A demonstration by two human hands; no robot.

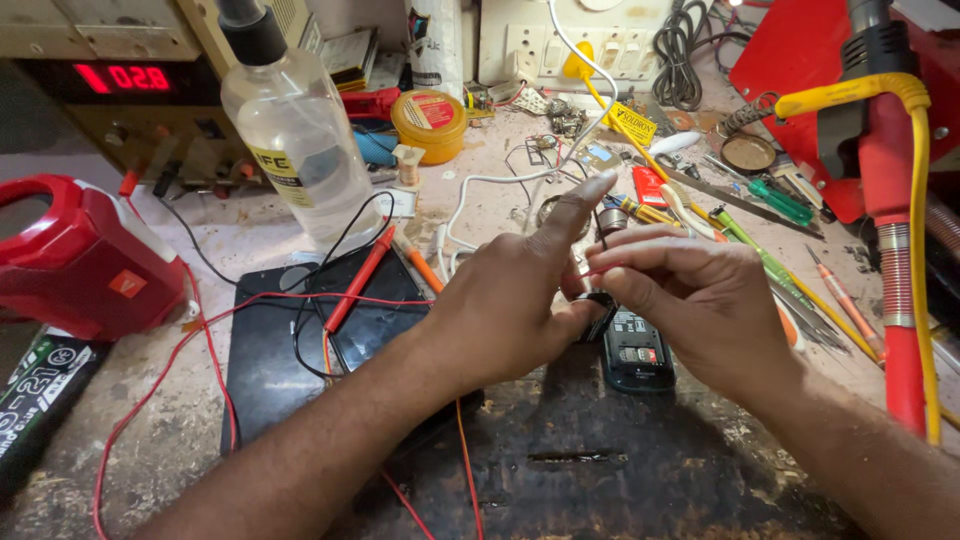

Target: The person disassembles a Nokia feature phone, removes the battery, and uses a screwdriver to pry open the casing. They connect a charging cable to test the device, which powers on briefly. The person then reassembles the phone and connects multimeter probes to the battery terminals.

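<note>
Landmark: the small black phone-like device with its back open [636,350], lying flat on the worn dark surface [640,470].

Our left hand [515,300] sits just left of the device, index finger stretched up and away, the other fingers curled around a small dark round part [590,292]; what exactly it is, we cannot tell. Our right hand [700,300] hovers directly above and right of the device, fingertips pinched shut on a thin red wire end [598,270]. Both hands meet just above the device's top edge, nearly touching.

Left of the device: a flat black rectangular slab [270,370] with a red probe pen [355,282] and red and black leads across it. Further left, a red plastic lamp body [75,260]. Behind the device and to the left, a clear plastic bottle with black cap [290,130].
</note>
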